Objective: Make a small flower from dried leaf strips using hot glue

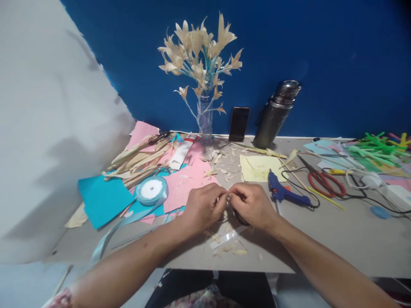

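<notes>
My left hand (204, 204) and my right hand (252, 204) meet over the middle of the table, fingers pinched together. What lies between the fingertips is small and mostly hidden; I cannot make it out. Dark curved loops show just below the hands, partly covered by them. Under the hands lie a clear strip (226, 238) and pale shavings (239, 252). To the right of my right hand rests a blue glue gun (285, 192). Left of my left hand sits a roll of light blue ribbon (151, 190), its tail trailing toward the front edge.
At the back stand a clear vase (205, 117) of husk flowers (201, 47), a phone (239, 124) and a leaning flask (276, 115). Dried husks (141, 160) and blue paper (104, 199) lie left. Red-handled scissors (326, 182), cables and green pipe cleaners (375, 149) are right.
</notes>
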Available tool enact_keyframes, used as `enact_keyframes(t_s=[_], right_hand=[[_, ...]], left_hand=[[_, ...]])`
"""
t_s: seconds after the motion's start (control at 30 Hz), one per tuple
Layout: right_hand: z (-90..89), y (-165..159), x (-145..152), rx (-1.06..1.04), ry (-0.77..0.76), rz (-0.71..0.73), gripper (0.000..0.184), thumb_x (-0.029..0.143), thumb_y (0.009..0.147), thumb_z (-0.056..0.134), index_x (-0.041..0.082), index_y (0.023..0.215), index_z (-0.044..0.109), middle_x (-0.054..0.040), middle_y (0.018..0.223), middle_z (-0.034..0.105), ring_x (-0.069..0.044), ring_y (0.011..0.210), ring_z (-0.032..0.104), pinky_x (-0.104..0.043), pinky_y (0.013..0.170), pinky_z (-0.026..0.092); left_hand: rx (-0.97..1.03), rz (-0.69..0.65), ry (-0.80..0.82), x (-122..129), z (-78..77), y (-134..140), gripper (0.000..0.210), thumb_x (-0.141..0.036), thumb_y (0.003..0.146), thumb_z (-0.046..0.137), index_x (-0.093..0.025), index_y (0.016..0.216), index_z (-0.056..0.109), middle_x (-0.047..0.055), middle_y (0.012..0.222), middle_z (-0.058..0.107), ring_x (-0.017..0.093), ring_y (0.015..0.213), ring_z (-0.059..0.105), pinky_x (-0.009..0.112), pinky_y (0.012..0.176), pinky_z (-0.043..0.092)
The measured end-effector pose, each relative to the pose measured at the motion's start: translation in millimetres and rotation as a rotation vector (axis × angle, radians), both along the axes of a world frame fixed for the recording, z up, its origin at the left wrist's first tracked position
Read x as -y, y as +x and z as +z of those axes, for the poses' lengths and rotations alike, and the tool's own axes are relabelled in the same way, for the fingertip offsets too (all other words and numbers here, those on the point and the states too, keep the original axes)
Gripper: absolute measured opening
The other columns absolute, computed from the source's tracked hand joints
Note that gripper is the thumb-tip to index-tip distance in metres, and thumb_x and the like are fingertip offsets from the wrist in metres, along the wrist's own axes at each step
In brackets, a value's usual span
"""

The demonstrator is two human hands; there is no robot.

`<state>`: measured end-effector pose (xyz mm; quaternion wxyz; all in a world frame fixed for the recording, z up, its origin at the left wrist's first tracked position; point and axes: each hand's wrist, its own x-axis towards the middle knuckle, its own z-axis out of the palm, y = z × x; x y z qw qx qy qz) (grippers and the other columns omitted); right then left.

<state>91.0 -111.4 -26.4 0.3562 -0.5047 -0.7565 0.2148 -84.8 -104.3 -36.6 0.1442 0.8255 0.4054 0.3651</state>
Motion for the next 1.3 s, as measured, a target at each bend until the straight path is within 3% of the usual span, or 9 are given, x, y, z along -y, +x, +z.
enact_keyframes(t_s=[0.17, 0.33, 0.4, 0.53, 0.63, 0.73, 0.97, 1.2, 1.3], right_hand=[[-2.7, -3, 0, 0.002, -0.022, -0.006, 0.016, 0.015, 0.076, 0.056, 0.018, 0.062, 0.062, 0.0010, 0.058, 0.061, -0.013, 0.057, 0.052, -0.025, 0.059, 0.036], [-1.1, -8, 2, -0.126, -0.067, -0.046, 0.015, 0.016, 0.075, 0.056, 0.018, 0.061, 0.061, 0.0024, 0.056, 0.058, -0.012, 0.054, 0.051, -0.023, 0.055, 0.036], [1.1, -7, 1, -0.155, -0.088, -0.046, 0.015, 0.017, 0.076, 0.057, 0.018, 0.061, 0.061, 0.0030, 0.054, 0.057, -0.011, 0.054, 0.050, -0.023, 0.055, 0.036], [4.5, -5, 0, -0.182, -0.100, -0.065, 0.017, 0.022, 0.081, 0.056, 0.019, 0.066, 0.063, 0.0023, 0.058, 0.059, -0.012, 0.056, 0.050, -0.024, 0.056, 0.038], [5.3, -4, -1, -0.219, -0.096, -0.093, 0.010, 0.023, 0.081, 0.060, 0.019, 0.084, 0.067, 0.0004, 0.072, 0.066, -0.012, 0.058, 0.053, -0.024, 0.057, 0.041], [6.2, -4, -1, -0.253, -0.149, -0.058, 0.018, 0.025, 0.081, 0.062, 0.019, 0.098, 0.068, -0.0019, 0.086, 0.071, -0.012, 0.062, 0.056, -0.025, 0.058, 0.043], [9.7, 3, -6, -0.424, -0.353, 0.083, 0.011, 0.027, 0.082, 0.063, 0.017, 0.083, 0.067, -0.0013, 0.075, 0.069, -0.014, 0.068, 0.062, -0.025, 0.064, 0.047], [10.6, 5, -8, -0.461, -0.425, 0.124, 0.011, 0.027, 0.078, 0.065, 0.017, 0.075, 0.064, 0.0020, 0.066, 0.062, -0.011, 0.060, 0.055, -0.023, 0.057, 0.042], [11.0, 5, -8, -0.469, -0.419, 0.133, 0.012, 0.028, 0.078, 0.067, 0.016, 0.077, 0.065, 0.0008, 0.068, 0.063, -0.012, 0.062, 0.056, -0.024, 0.057, 0.044]], left_hand=[[-0.085, -0.018, 0.055, 1, -3.4, -1, 0.024, -0.019, 0.089, 0.052, -0.015, 0.071, 0.067, 0.004, 0.065, 0.065, 0.012, 0.059, 0.058, 0.023, 0.056, 0.040], [0.073, 0.015, -0.037, 1, -1.2, 3, 0.022, -0.016, 0.084, 0.054, -0.015, 0.067, 0.068, 0.003, 0.063, 0.065, 0.012, 0.059, 0.058, 0.022, 0.058, 0.042], [0.195, 0.047, -0.188, 0, 2.7, 4, 0.020, -0.015, 0.080, 0.055, -0.015, 0.064, 0.067, 0.002, 0.059, 0.063, 0.011, 0.055, 0.056, 0.022, 0.055, 0.041], [0.498, 0.117, -0.660, -3, 13.4, 5, 0.015, -0.020, 0.077, 0.058, -0.015, 0.064, 0.065, -0.001, 0.054, 0.060, 0.010, 0.044, 0.051, 0.021, 0.045, 0.039], [0.629, 0.092, -0.822, -5, 19.8, 5, 0.015, -0.025, 0.075, 0.062, -0.014, 0.064, 0.065, -0.001, 0.053, 0.060, 0.008, 0.040, 0.048, 0.020, 0.042, 0.036], [0.681, 0.060, -0.855, -6, 21.5, 6, 0.016, -0.027, 0.073, 0.066, -0.013, 0.064, 0.066, -0.002, 0.050, 0.057, 0.006, 0.039, 0.044, 0.018, 0.042, 0.034], [0.679, -0.042, -0.960, -12, 14.7, 1, 0.018, -0.030, 0.072, 0.070, -0.013, 0.068, 0.065, 0.002, 0.061, 0.065, 0.006, 0.040, 0.048, 0.019, 0.041, 0.034], [0.498, -0.059, -0.706, -8, 14.2, 1, 0.010, -0.020, 0.074, 0.063, -0.015, 0.066, 0.061, -0.002, 0.057, 0.058, 0.008, 0.051, 0.051, 0.019, 0.049, 0.039], [0.535, -0.038, -0.720, -8, 14.0, 1, 0.007, -0.018, 0.071, 0.063, -0.015, 0.065, 0.062, -0.002, 0.056, 0.057, 0.007, 0.050, 0.049, 0.018, 0.048, 0.036]])
